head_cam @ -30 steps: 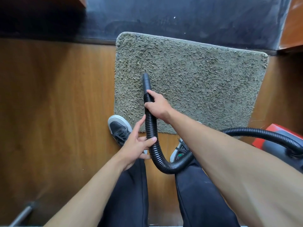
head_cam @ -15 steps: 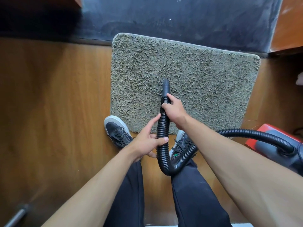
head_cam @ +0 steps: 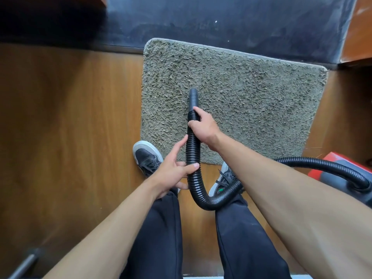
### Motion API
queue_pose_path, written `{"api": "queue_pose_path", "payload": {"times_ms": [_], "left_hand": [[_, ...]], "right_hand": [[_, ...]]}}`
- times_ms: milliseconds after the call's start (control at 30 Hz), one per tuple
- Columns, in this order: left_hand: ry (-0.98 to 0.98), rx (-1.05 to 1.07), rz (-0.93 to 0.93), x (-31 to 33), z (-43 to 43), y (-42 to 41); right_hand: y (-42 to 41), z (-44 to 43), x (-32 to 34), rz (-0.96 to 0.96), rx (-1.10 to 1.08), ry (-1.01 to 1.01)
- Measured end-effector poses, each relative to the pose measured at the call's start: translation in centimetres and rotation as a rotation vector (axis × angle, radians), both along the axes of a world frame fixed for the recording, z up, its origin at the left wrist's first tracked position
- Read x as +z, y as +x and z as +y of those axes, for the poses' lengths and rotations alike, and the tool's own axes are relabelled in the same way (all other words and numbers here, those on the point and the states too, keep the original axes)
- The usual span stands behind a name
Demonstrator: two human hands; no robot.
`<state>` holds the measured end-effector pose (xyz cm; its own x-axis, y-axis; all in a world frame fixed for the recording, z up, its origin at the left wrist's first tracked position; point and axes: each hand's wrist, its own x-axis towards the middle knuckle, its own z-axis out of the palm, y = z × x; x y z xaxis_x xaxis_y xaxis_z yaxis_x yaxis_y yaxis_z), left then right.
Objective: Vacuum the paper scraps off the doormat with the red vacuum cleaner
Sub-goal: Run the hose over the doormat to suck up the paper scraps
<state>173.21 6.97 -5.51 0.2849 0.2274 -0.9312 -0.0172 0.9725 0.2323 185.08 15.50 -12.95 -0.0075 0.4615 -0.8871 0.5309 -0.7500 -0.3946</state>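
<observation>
A shaggy grey-green doormat point(head_cam: 251, 97) lies on the wooden floor against a dark threshold. A black ribbed vacuum hose point(head_cam: 192, 150) runs from the red vacuum cleaner point(head_cam: 338, 164) at the right edge, loops by my feet and ends in a smooth nozzle point(head_cam: 193, 98) resting on the mat's left half. My right hand point(head_cam: 203, 126) grips the hose just behind the nozzle. My left hand point(head_cam: 175, 170) holds the hose lower down, thumb over it and fingers behind. I can make out no paper scraps on the mat.
My two dark sneakers point(head_cam: 148, 158) stand at the mat's near edge, the right shoe partly under the hose loop. A dark stone step point(head_cam: 221, 19) runs behind the mat. Wooden furniture point(head_cam: 358, 27) stands at the far right. A metal rod point(head_cam: 24, 264) lies at the bottom left.
The nozzle slid right across the mat from its left part toward the middle, then eased back slightly left. Both hands kept their hold on the hose.
</observation>
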Motion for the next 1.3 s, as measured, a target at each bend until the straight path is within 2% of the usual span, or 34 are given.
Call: {"api": "queue_pose_path", "payload": {"times_ms": [267,633,867,1133,1300], "left_hand": [[-0.011,-0.069,-0.048,0.2,0.2,1.0],[-0.012,0.063,-0.02,-0.3,0.5,-1.5],[-0.055,0.043,-0.086,0.5,-0.1,-0.2],[0.007,0.027,-0.023,-0.6,0.9,-0.8],[-0.044,-0.003,-0.08,-0.2,0.5,-1.1]], "right_hand": [[1.4,-1.9,-0.1,-0.119,-0.076,-0.001],[-1.7,0.7,-0.5,-0.015,0.072,0.043],[0.3,-0.2,0.1,-0.008,0.055,-0.003],[-0.8,1.2,-0.3,-0.003,0.05,0.065],[-0.3,-0.8,-1.2,-0.09,0.081,0.052]]}}
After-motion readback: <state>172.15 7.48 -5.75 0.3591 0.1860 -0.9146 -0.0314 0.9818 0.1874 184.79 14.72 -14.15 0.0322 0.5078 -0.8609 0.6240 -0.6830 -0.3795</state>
